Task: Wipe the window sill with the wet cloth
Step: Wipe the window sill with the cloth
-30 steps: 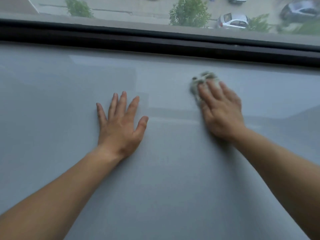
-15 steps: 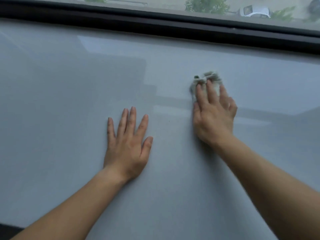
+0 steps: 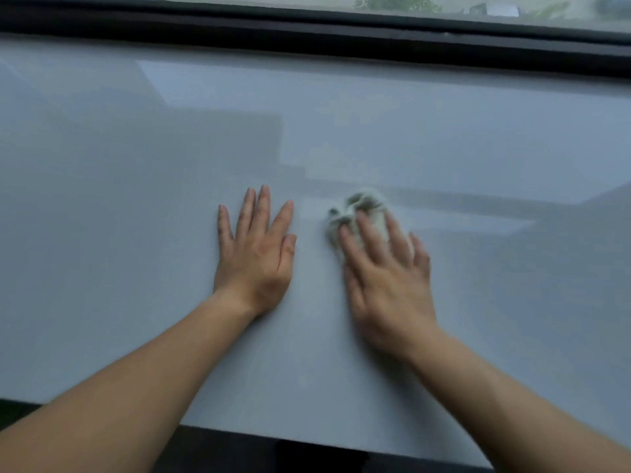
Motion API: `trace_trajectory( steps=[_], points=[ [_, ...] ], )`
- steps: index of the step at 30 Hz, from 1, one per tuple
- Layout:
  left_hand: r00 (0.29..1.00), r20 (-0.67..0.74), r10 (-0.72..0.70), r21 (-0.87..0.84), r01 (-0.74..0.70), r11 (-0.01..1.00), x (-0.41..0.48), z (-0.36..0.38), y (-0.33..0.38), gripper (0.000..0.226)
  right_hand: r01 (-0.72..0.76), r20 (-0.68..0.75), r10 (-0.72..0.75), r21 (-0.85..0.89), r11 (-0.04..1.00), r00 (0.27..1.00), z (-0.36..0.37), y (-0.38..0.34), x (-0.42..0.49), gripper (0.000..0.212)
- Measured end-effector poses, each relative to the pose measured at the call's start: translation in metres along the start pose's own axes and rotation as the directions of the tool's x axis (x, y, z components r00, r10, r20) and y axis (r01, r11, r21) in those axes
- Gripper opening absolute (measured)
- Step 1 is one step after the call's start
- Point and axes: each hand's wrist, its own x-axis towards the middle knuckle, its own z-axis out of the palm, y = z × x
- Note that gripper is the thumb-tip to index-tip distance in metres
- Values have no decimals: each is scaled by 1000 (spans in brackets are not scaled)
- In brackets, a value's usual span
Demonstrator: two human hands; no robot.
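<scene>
The wide pale grey window sill [image 3: 136,206] fills most of the head view. A small crumpled grey-white cloth [image 3: 358,208] lies on it right of centre. My right hand [image 3: 386,278] presses flat on the cloth with straight fingers, covering its near part; the hand is blurred by motion. My left hand [image 3: 256,250] rests flat on the bare sill just left of the cloth, fingers spread, not touching it.
A dark window frame [image 3: 307,39] runs along the far side of the sill, with glass and a street view above it. The sill's near edge [image 3: 239,435] shows at the bottom, with dark space below.
My right hand has slid the cloth toward me and to the left, close to my left hand. The view has tilted down, so the sill's near edge now shows.
</scene>
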Motion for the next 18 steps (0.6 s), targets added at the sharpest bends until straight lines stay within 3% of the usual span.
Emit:
trace_trajectory(
  steps=[2, 4, 9, 12, 15, 17, 18],
  points=[
    [997, -74, 25, -100, -32, 994, -1, -1, 0, 57, 149, 23, -149, -3, 989, 989, 0, -6, -30, 52],
    [993, -116, 21, -140, -37, 989, -3, 0, -2, 51, 159, 25, -159, -26, 987, 987, 1, 8, -32, 52],
    [997, -65, 39, -65, -44, 997, -3, -1, -5, 48, -223, -22, 223, 16, 975, 975, 0, -7, -26, 55],
    [998, 16, 56, -62, -55, 997, -11, -5, -9, 55, -15, -24, 15, 1, 1000, 1000, 5, -47, -76, 57],
    [996, -36, 76, -125, -80, 989, -41, -8, -11, 53, 212, 13, -212, -9, 977, 977, 3, -46, -118, 54],
    [997, -43, 66, -149, -71, 986, -63, -8, -8, 57, 189, 19, -189, -49, 981, 982, 3, -28, -117, 55],
    [998, -26, 64, -149, -67, 987, -72, -7, -6, 60, 110, 13, -109, -58, 992, 994, 3, -21, -111, 56]
  ],
)
